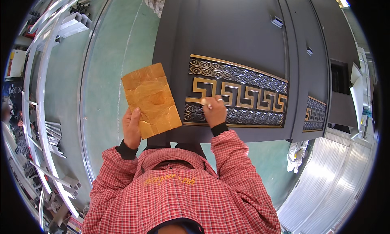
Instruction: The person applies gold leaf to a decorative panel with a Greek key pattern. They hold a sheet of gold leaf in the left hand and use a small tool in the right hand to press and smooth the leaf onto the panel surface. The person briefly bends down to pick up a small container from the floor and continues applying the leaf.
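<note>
The ornamental panel (248, 102), a dark relief with a gold key-fret band, is lying set into a grey door leaf (239, 27), just ahead of the wearer at one o'clock. Its long axis is running roughly from nine to three o'clock, the right end dipping slightly. The right hand (216, 112) is the nearer one, hovering over the panel's lower left part; its fingers are curling closed around a small pale-tipped tool (203, 101), which is pointing to ten o'clock, at the left end of the gold band. Most of the band is stretching away from those fingers toward two and three o'clock; whether the tip is touching it, I cannot tell. The left hand (132, 126), well apart at eight o'clock from the panel, is pinching a creased golden-brown cardboard sheet (151, 108), thumb on top, the other fingers mostly hidden beneath. A second, smaller-looking panel (314, 114) is showing at three o'clock. Beyond the door leaf, a green floor (107, 79) is spreading out, with metal profiles (75, 24) lying toward ten o'clock and ribbed translucent sheets (325, 173) gleaming at four.
</note>
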`<action>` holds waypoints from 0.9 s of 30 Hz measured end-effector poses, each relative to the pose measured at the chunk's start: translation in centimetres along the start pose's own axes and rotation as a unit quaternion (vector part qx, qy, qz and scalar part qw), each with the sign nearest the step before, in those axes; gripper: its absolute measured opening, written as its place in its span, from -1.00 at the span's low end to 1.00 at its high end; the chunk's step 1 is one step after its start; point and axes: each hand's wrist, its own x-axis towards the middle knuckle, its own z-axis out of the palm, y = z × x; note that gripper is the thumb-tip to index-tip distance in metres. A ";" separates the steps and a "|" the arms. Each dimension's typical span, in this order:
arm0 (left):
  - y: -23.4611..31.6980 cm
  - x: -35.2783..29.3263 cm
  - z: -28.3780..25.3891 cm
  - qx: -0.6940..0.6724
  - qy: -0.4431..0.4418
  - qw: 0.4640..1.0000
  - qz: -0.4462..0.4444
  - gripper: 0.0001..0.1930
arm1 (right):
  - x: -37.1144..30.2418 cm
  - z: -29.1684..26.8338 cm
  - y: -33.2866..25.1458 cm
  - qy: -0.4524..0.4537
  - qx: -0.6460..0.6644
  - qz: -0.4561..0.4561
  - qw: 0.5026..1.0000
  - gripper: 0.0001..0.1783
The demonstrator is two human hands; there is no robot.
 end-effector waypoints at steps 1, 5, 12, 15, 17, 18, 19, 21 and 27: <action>0.2 0.2 -0.2 0.000 -0.009 1.000 -0.004 -0.65 | 0.0 -0.4 0.7 0.012 -0.024 0.011 1.000 -0.81; -0.1 0.6 -0.8 0.005 -0.043 0.999 -0.024 -0.66 | 0.3 -4.0 -1.3 0.063 0.061 0.047 0.995 -0.76; -0.3 0.9 0.1 0.010 -0.119 0.992 -0.036 -0.67 | -1.1 -8.0 -11.1 0.021 0.190 0.008 0.981 -0.72; -0.2 0.7 0.7 0.017 -0.144 0.989 -0.028 -0.67 | -1.4 -7.6 -14.3 0.015 0.151 -0.053 0.987 -0.73; 0.0 0.6 1.1 0.020 -0.157 0.987 -0.025 -0.67 | -1.6 -6.7 -14.9 0.012 0.127 -0.087 0.988 -0.74; 0.1 0.6 1.1 0.023 -0.163 0.986 -0.025 -0.67 | -1.7 -6.7 -14.8 0.009 0.106 -0.084 0.991 -0.73; 0.2 0.5 1.2 0.026 -0.169 0.985 -0.025 -0.67 | -1.9 -6.9 -14.6 0.007 0.084 -0.081 0.993 -0.72; 0.1 0.4 1.1 0.024 -0.167 0.985 -0.039 -0.67 | -2.3 -7.3 -14.0 0.015 0.069 -0.081 0.994 -0.71; -0.9 0.8 -0.5 0.026 -0.135 0.989 -0.055 -0.69 | -2.0 -6.7 -12.3 0.062 0.073 -0.099 0.990 -0.72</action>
